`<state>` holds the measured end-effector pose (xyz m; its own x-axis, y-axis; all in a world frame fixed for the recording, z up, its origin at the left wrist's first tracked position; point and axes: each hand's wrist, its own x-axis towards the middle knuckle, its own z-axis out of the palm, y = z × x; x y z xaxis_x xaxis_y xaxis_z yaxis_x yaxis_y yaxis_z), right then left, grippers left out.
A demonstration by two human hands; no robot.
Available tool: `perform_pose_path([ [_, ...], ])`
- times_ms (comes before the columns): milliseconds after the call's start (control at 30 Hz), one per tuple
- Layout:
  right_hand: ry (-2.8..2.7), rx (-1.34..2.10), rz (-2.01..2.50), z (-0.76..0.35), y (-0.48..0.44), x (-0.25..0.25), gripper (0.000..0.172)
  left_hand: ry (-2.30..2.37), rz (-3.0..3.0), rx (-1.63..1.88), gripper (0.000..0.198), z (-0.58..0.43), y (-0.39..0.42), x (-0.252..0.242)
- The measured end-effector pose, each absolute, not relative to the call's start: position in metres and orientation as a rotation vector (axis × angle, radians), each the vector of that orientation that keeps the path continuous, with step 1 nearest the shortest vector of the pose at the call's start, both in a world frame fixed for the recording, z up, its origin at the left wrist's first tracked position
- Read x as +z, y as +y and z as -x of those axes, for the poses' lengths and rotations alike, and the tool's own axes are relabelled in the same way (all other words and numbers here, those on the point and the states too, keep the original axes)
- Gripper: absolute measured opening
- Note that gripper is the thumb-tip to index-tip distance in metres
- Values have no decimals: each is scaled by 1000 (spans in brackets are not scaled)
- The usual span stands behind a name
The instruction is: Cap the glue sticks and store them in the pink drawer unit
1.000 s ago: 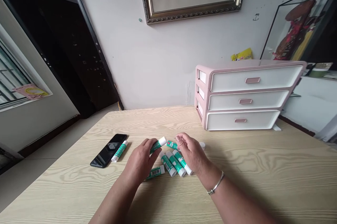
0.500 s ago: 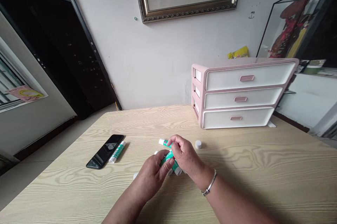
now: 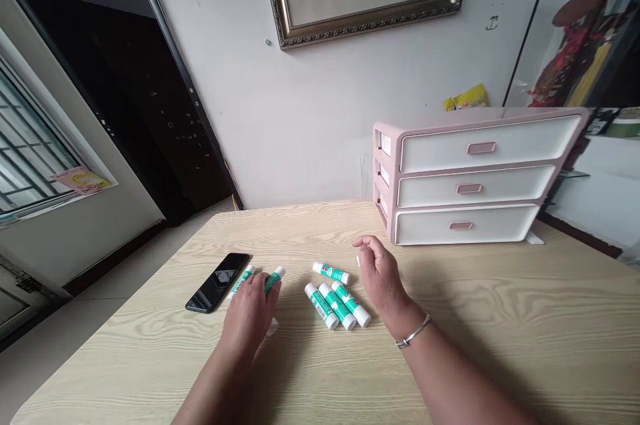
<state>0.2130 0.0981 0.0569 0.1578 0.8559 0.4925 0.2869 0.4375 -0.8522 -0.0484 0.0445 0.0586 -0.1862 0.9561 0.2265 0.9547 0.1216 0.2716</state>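
Observation:
My left hand (image 3: 250, 312) is closed around a green and white glue stick (image 3: 275, 279), whose white end sticks out past the fingers. Beside it, another glue stick (image 3: 242, 280) lies next to the black phone (image 3: 217, 282). A small white piece (image 3: 273, 327) shows partly under my left hand. My right hand (image 3: 380, 272) is raised over the table with fingers curled; a sliver of something white shows at its left edge, too hidden to name. Between my hands, three glue sticks (image 3: 337, 306) lie side by side at a slant, with one more (image 3: 331, 272) behind them.
A pink and white three-drawer cabinet (image 3: 470, 178) stands at the back right of the wooden table (image 3: 480, 372), with a yellow packet (image 3: 467, 98) behind its top. A framed picture (image 3: 370, 25) hangs on the wall. A glass case (image 3: 565, 45) is at the far right.
My hands have moved apart. The left carried a glue stick leftward, near the phone; the right moved right, to where the white cap stood. The glue sticks between them are now uncovered.

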Motion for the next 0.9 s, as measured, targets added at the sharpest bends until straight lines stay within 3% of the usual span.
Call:
perform_pose_path([
  [500, -1516, 559, 1199, -216, 105, 48, 26, 2671, -1742, 407, 50, 85, 58, 52],
  [900, -1548, 576, 1212, -217, 106, 46, 27, 2628, -1784, 143, 46, 103, 61, 59],
])
